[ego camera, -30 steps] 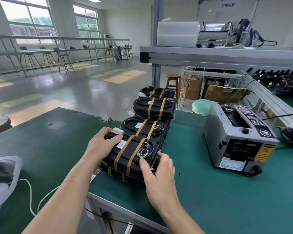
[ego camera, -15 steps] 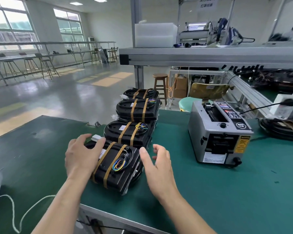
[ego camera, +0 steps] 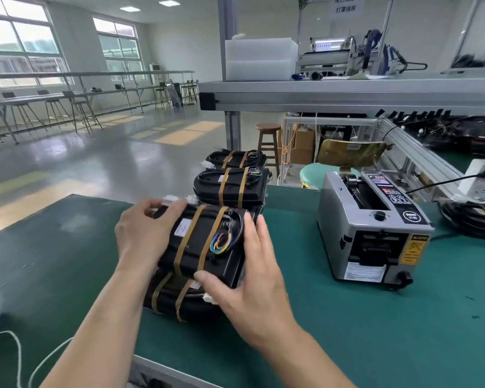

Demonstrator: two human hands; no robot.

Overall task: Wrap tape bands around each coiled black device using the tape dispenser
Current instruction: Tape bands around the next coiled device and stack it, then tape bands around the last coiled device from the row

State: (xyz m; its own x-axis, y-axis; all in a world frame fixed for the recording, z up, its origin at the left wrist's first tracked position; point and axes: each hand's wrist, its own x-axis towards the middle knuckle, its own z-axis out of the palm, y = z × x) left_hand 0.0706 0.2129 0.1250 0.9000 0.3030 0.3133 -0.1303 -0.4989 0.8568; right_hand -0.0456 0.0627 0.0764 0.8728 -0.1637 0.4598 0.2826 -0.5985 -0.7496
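A black coiled device with two tan tape bands and a small loop of coloured wires is held in both hands. My left hand grips its far left end near a white connector. Along its right side lies my right hand, thumb curled on the front edge. It sits tilted on top of another banded device lying on the green mat. Two more banded devices stand in a row behind. The grey tape dispenser is to the right, apart from both hands.
The green table mat ends at a metal edge near me. A white cord trails at the lower left. Black cables and a power strip lie behind the dispenser. A stool and a raised metal shelf stand beyond the table.
Half a second ago both hands were open beside the nearest device. Now they grip a banded device that lies tilted on top of another one, and the row behind is shorter.
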